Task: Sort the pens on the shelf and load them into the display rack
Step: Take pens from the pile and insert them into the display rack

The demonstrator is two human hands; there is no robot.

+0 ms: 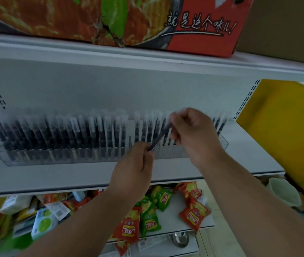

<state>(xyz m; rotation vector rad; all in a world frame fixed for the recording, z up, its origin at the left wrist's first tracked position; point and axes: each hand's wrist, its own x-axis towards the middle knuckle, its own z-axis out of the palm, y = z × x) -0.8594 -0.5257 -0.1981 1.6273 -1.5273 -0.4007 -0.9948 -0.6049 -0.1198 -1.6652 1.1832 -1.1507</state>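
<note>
White shelf (221,164) carries the clear display rack (64,154) of upright pens (73,134); my left hand (134,164) and right hand (192,134) pinch opposite ends of one dark pen (159,137), slanted before the rack.

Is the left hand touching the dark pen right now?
Touching. The head view shows the left hand pinching the lower end of the dark pen.
</note>
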